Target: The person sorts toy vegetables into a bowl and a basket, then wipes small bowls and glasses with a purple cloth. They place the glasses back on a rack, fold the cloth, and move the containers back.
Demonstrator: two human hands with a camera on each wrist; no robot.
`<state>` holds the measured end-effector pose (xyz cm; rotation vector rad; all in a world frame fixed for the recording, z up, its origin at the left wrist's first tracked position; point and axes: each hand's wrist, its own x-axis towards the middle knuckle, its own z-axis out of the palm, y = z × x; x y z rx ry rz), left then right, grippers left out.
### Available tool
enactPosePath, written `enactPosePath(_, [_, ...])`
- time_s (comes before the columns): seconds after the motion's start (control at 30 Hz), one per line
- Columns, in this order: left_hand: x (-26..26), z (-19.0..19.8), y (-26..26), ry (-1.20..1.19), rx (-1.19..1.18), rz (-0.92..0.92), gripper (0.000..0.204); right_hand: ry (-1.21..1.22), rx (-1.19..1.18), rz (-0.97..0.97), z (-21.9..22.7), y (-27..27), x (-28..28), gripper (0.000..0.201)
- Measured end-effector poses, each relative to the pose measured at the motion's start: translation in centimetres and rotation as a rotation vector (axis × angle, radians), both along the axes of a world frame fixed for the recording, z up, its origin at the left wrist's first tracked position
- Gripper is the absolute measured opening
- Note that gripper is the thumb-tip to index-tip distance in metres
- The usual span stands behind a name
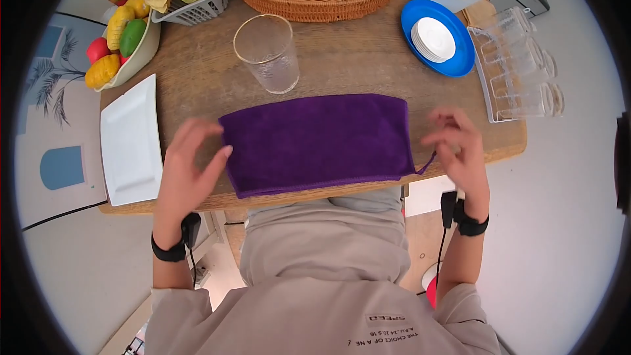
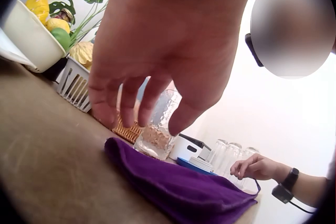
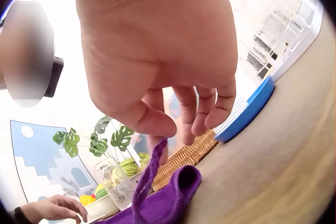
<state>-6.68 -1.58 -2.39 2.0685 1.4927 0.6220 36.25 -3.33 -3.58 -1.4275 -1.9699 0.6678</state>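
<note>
A folded purple cloth (image 1: 319, 144) lies across the table's front edge, a thin loop at its right end. The left hand (image 1: 192, 169) hovers at the cloth's left end, thumb and fingers apart, holding nothing. Beyond the loop, the right hand (image 1: 460, 151) is raised with loosely bent fingers and nothing gripped. In the right wrist view the loop (image 3: 149, 176) rises close under the thumb of the right hand (image 3: 163, 61); whether they touch, I cannot tell. The left wrist view has the left hand (image 2: 163, 50) above the cloth (image 2: 184, 184). Behind the cloth stands a gold-rimmed glass (image 1: 268, 56).
At the left are a white plate (image 1: 131, 141) and a bowl of fruit (image 1: 141, 52). Along the back stand a grey basket (image 1: 197, 10) with vegetables and a wicker tray (image 1: 315, 10). A blue plate (image 1: 465, 59) with small white dishes and a glass rack (image 1: 486, 85) are right.
</note>
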Motion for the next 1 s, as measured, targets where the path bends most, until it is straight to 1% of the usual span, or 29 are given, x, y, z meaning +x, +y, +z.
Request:
enactPosePath(0.03, [0.6, 0.2, 0.9, 0.007, 0.001, 0.034, 0.027, -0.015, -0.037, -0.032, 0.0, 0.9, -0.7, 0.027])
enactPosePath(0.07, [0.6, 0.0, 1.7, 0.066, -0.026, 0.023, 0.032, -0.028, -0.069, -0.065, 0.0, 1.8, -1.6, 0.027])
enactPosePath(0.1, [0.6, -0.4, 2.4, 0.087, -0.037, 0.006, 0.031, -0.041, -0.101, -0.098, 0.0, 2.8, -2.4, 0.027])
enactPosePath(0.13, [0.5, -1.0, 3.0, 0.108, -0.051, -0.011, 0.030, -0.101, -0.068, -0.030, -0.6, 3.5, -2.8, 0.030])
enactPosePath(0.23, [-0.4, -1.8, 4.3, 0.207, -0.096, -0.094, 0.026, -0.172, -0.052, 0.007, -1.4, 4.4, -4.5, 0.030])
enactPosePath(0.27, [-0.6, -2.0, 4.5, 0.244, -0.113, -0.123, 0.025, -0.141, -0.067, 0.026, -1.6, 4.7, -4.4, 0.026])
enactPosePath(0.37, [-0.6, -1.6, 4.7, 0.162, -0.222, -0.102, 0.020, -0.087, -0.214, 0.055, -1.1, 5.3, -4.0, 0.024])
enactPosePath(0.47, [-0.6, -0.3, 4.7, 0.068, -0.383, 0.012, 0.019, -0.009, -0.310, 0.090, -0.6, 5.6, -3.4, 0.019])
enactPosePath(0.57, [-1.3, -1.2, 5.1, -0.044, -0.291, 0.003, 0.021, 0.341, -0.433, 0.066, -0.9, 6.0, -3.8, 0.016])
enactPosePath(0.67, [-0.9, -1.4, 5.5, -0.031, -0.217, -0.096, 0.020, 0.162, -0.564, 0.117, -1.2, 7.7, -3.1, 0.015])
enactPosePath(0.77, [-0.4, -0.5, 5.4, -0.003, -0.262, -0.088, 0.017, 0.044, -0.558, 0.198, -1.2, 8.5, -2.4, 0.019])
enactPosePath(0.87, [-1.4, -1.8, 6.1, 0.078, -0.241, -0.145, 0.012, 0.014, -0.616, 0.175, -1.5, 8.9, -1.9, 0.016])
enactPosePath(0.97, [-1.6, -1.5, 5.9, 0.033, -0.257, -0.095, 0.011, 0.048, -0.538, 0.113, -1.0, 8.4, -1.9, 0.011])
enactPosePath(1.0, [-1.8, -1.1, 5.8, 0.001, -0.289, -0.087, 0.011, 0.111, -0.533, 0.090, -0.5, 8.1, -1.8, 0.010])
